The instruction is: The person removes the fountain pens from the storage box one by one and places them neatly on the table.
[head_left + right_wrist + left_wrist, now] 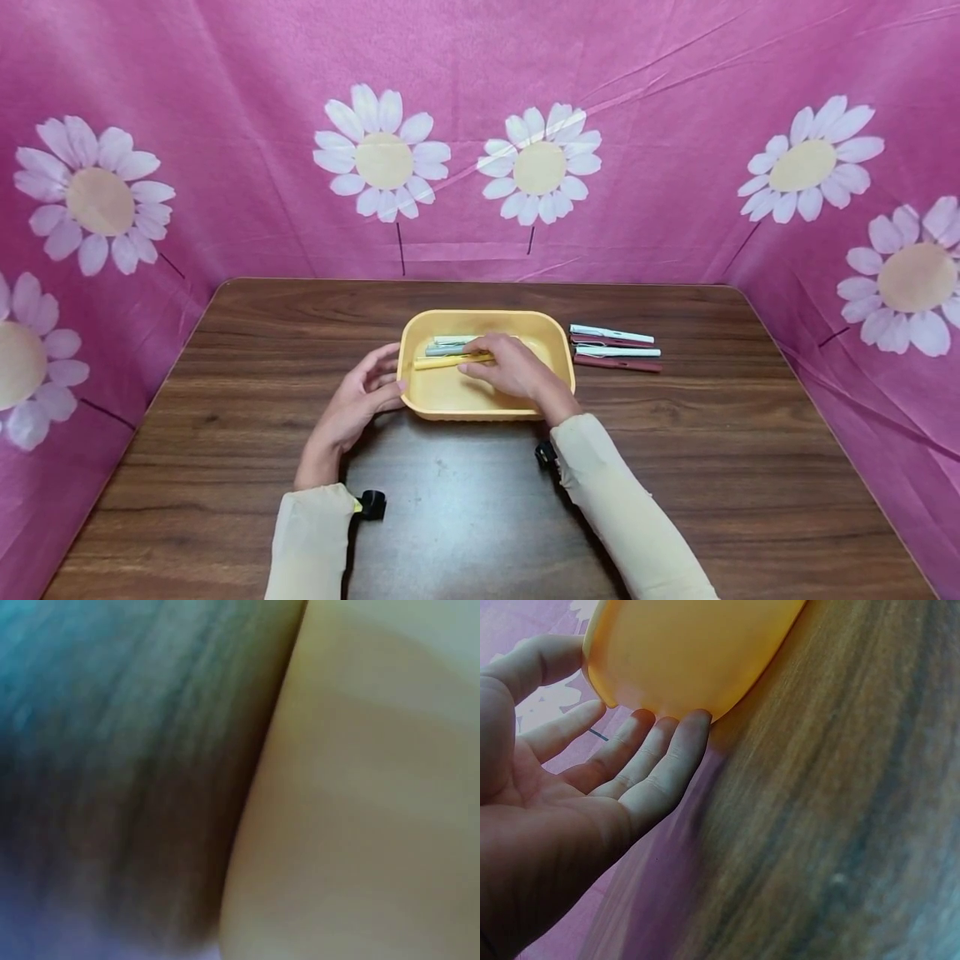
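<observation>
A yellow plastic tray (450,404) stands on the wooden table. At its left end, my left hand (358,402) rests its thumb and spread, slightly bent fingertips against the outer wall; the left wrist view shows this hand (607,772) at the tray's side (682,652). My right hand (510,367) reaches inside and pinches a yellow pen (435,362) between thumb and fingers, its right end covered by the hand. Just behind it lie grey-green pens (444,350) and a pale green one (448,340). The right wrist view is blurred and shows mostly skin-toned surface and table.
Right of the tray, pale blue pens (622,352) and dark red pens (617,364) lie side by side on the table (450,517). A pink cloth (465,50) with white daisies hangs behind and at the sides. Black wrist cameras (371,505) sit by both sleeves.
</observation>
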### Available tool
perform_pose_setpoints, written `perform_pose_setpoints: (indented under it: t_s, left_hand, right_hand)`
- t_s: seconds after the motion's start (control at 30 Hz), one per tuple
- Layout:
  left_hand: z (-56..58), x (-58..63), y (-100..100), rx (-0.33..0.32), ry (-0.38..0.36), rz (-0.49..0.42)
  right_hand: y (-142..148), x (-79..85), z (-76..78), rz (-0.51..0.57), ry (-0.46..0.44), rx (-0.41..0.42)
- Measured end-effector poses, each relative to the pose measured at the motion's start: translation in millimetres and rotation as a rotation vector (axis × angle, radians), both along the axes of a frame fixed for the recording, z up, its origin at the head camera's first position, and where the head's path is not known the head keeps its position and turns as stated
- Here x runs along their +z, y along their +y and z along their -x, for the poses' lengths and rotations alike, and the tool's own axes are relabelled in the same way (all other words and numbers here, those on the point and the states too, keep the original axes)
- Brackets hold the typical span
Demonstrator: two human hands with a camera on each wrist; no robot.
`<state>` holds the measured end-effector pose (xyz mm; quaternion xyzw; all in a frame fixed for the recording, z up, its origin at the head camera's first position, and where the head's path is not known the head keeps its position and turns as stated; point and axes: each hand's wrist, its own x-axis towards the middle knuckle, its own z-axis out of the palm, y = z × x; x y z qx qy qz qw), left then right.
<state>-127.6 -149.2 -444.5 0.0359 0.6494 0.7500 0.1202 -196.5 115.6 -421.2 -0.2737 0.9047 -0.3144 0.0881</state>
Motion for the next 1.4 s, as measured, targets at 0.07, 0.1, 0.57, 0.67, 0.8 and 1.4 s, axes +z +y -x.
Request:
perform_pose_setpoints:
  t_s: [0.07,0.1,0.57,0.67,0.8,1.4]
  left_hand:
    - [-0.2,0.1,-0.8,0.003,0.0,0.002]
    - [-0.2,0.1,-1.0,0.004,0.0,0.001]
    - [-0.2,-0.7,1.5,-0.001,0.013,-0.017]
    - [-0.1,-1.7,1.6,-0.006,0.011,-0.02]
    - [-0.1,-2.1,0.5,-0.001,0.015,-0.012]
    - [-0.6,-2.6,-1.2,0.002,0.011,0.001]
  right_hand:
    - [-1.5,-0.9,1.5,-0.005,-0.002,0.012]
    - [-2.1,-0.9,1.9,-0.01,-0.005,0.017]
    - [-3.2,-3.7,4.6,-0.133,0.01,0.1]
    - [-3.4,-5.4,4.9,-0.145,0.015,0.107]
    - [-5.6,-6.4,5.1,-0.154,-0.009,0.099]
    - [-0.4,-1.6,-0.7,-0.091,0.041,0.024]
